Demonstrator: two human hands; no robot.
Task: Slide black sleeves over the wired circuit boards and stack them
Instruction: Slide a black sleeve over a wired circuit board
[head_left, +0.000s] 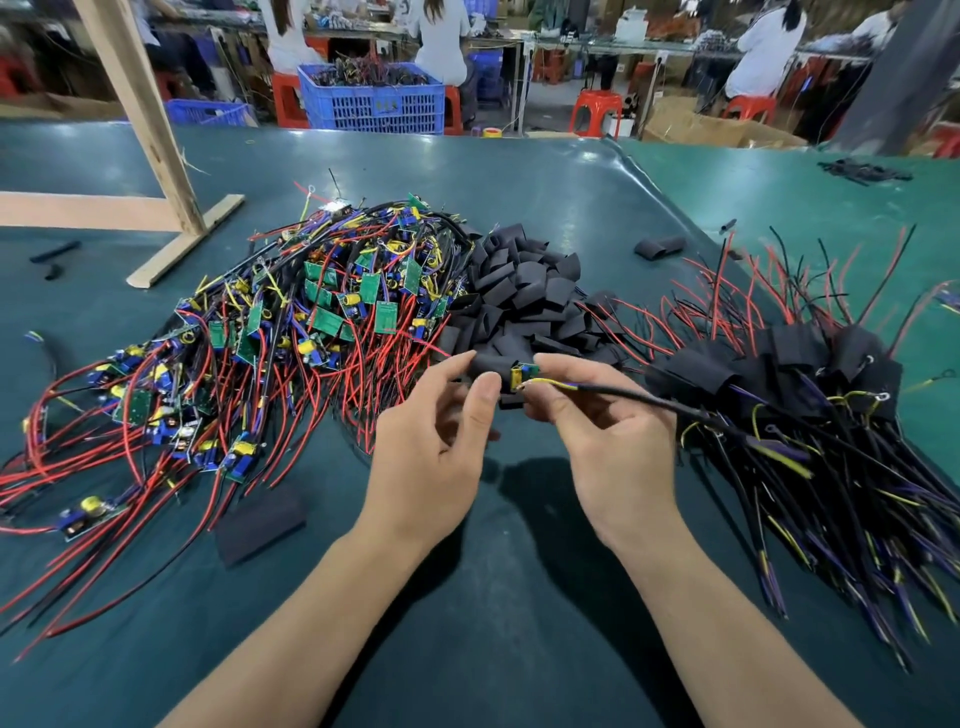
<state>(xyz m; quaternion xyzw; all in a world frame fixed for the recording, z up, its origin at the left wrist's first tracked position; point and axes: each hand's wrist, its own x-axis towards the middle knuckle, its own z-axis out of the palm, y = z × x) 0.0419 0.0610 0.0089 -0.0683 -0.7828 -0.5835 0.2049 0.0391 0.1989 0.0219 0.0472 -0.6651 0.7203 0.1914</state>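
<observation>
From the head view we see two hands above a green desk (519, 597). The left hand (436, 441) pinches a black sleeve (488, 364) between thumb and fingers. The right hand (597, 431) pinches the end of a circuit board (523, 375) and its black cable, which runs off to the right. Only a small green and yellow end of the board shows beyond the sleeve; the rest is hidden inside it, and we cannot tell how far in it sits. Red wires leave the sleeve's far end, behind the left hand's fingers.

To the left lies one heap of bare boards (291, 332) tangled in red, black and purple wire; there are too many, and too overlapped, for us to count. Just behind the hands is one pile of empty sleeves (524, 296), also beyond counting. On the right one stack of sleeved boards (810, 374) rests with its wires fanning out; its lower edge is cut off by the frame.

Two loose sleeves lie apart: one flat near the left forearm (260, 525), one past the pile (660, 245). A wooden frame (156, 171) stands at the far left. Beyond the desk we count one large blue crate (374, 98) and several seated people, blurred and cut off at the top.
</observation>
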